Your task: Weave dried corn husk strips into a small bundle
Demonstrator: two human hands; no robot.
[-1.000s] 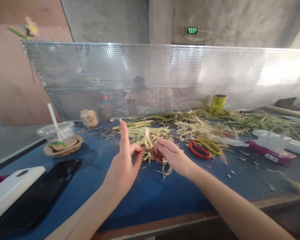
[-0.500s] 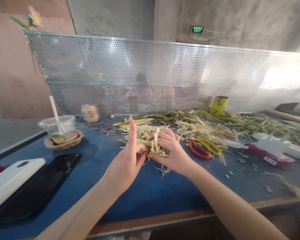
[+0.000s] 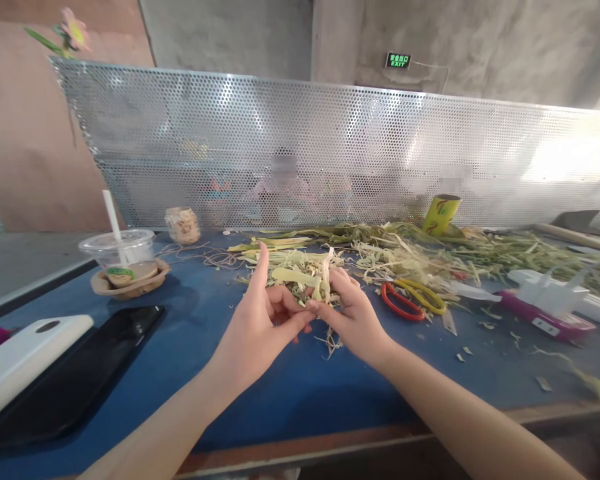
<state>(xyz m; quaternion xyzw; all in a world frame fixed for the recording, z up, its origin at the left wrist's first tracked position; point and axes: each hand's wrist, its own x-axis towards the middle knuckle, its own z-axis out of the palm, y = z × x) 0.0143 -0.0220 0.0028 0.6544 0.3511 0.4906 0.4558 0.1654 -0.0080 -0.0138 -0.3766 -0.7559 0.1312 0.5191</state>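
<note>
A small folded piece of pale green-yellow plant strip (image 3: 321,288), knotted-looking with one end standing up, is held between my hands near the middle of the table. My right hand (image 3: 357,315) grips it from the right, fingers curled behind and thumb in front. From the left, my left hand (image 3: 260,320) pinches at its lower edge, thumb tip meeting the right thumb, with one finger pointing straight up. The lower fingertips are partly hidden. Behind the hands lies a heap of dry plant strips (image 3: 387,257). Scissors with one red and one yellow handle (image 3: 403,300) rest right of my right hand.
To the left are a plastic cup (image 3: 130,250) with a straw, a black phone (image 3: 90,360), a white device (image 3: 30,357) and a twine ball (image 3: 183,225). At right stand a yellow tube (image 3: 441,215) and a purple power strip (image 3: 545,320). A perforated metal screen (image 3: 330,153) borders the back.
My left thumb has come across to meet the right thumb, and its other fingers show more below. The folded strip has shifted slightly right and turned; its long left part has dropped from the left fingers.
</note>
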